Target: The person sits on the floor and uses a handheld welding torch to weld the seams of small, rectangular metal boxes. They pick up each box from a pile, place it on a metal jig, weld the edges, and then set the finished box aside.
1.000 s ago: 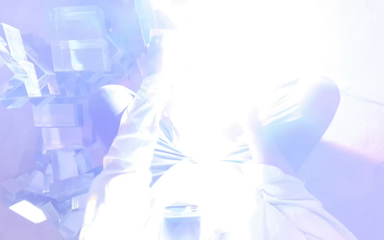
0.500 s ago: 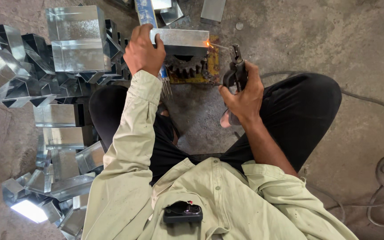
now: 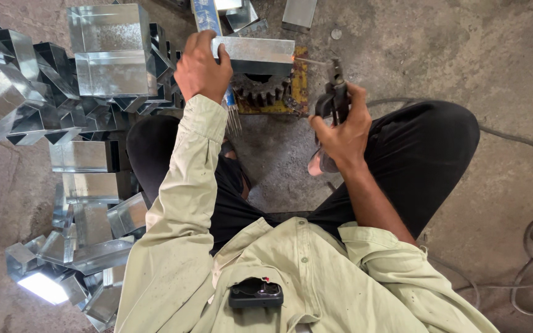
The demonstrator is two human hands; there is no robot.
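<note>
Seated low with knees spread wide, dark trousers on both legs. Left arm stretched forward in a pale green sleeve, cuff at the wrist, elbow slightly bent. Left hand held knuckles up, fingers curled down and forward in a clamping grip. Right forearm bare below a rolled sleeve, angled forward and inward. Right hand closed in a fist-like grasp, thumb side up, back of the hand turned to the camera. Both hands near each other, not touching.
</note>
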